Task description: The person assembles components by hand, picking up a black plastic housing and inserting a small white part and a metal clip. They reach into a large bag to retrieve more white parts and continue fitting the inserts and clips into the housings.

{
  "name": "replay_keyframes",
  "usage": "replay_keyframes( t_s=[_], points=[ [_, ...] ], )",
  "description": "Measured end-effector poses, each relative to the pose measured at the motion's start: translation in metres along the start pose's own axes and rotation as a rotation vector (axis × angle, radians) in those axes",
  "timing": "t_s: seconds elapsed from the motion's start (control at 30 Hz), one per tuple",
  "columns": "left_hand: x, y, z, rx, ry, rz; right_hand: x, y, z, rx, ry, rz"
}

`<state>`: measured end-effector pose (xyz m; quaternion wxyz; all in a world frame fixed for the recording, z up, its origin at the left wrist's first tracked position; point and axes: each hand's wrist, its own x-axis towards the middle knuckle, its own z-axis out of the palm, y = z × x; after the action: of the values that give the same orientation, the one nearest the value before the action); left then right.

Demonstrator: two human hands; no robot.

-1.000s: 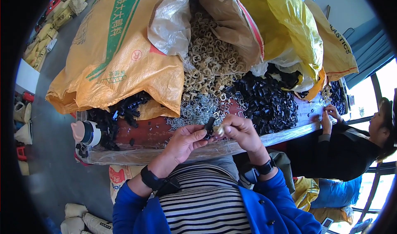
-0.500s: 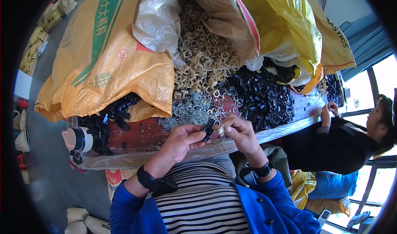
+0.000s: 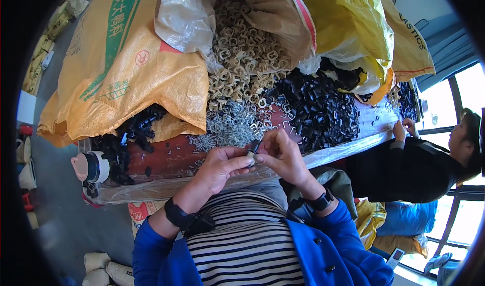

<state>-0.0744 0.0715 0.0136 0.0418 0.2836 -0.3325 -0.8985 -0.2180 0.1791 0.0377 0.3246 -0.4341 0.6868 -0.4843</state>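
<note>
My left hand [image 3: 225, 166] pinches a small black plastic part [image 3: 255, 145] between thumb and fingers, just over the table's near edge. A beige plastic clip [image 3: 250, 157] sits against that part, at the tip of my left thumb. My right hand [image 3: 284, 157] closes on the same spot from the right, its thumb pressed at the beige clip and its fingers curled. How far the two pieces fit together is hidden by the fingers. Beyond my hands lie a heap of beige clips [image 3: 247, 54], a pile of small metal clips [image 3: 227, 124] and a mound of black plastic parts [image 3: 323, 112].
An orange woven sack [image 3: 151, 84] spills more black parts at the left. A bottle with a pink lid [image 3: 91, 167] stands at the table's left corner. Yellow bags [image 3: 353, 23] rise at the back right. Another person [image 3: 419, 165] works at the table's right side.
My right hand has come left and brought the beige clip against the black part in my left hand. Before, the two pieces were apart. The view has shifted slightly.
</note>
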Motion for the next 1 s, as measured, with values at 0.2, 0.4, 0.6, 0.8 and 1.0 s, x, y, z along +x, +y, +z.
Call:
replay_keyframes(
  t_s=[0.2,0.4,0.6,0.8,1.0],
  points=[
    [0.005,0.011,-0.025,0.008,0.081,0.096,-0.017,0.030,-0.037,-0.510,-0.022,-0.183],
    [0.008,0.020,-0.021,-0.007,0.131,0.132,-0.010,0.047,-0.036,-0.967,-0.176,-0.142],
    [0.005,0.020,-0.018,-0.044,0.143,0.159,-0.010,0.051,-0.033,-0.982,-0.215,-0.126],
    [0.006,0.016,-0.012,-0.029,0.133,0.147,-0.010,0.059,-0.029,-1.065,-0.188,-0.205],
    [0.003,0.017,-0.011,-0.025,0.120,0.165,-0.011,0.054,-0.026,-1.094,-0.106,-0.174]
  ],
)
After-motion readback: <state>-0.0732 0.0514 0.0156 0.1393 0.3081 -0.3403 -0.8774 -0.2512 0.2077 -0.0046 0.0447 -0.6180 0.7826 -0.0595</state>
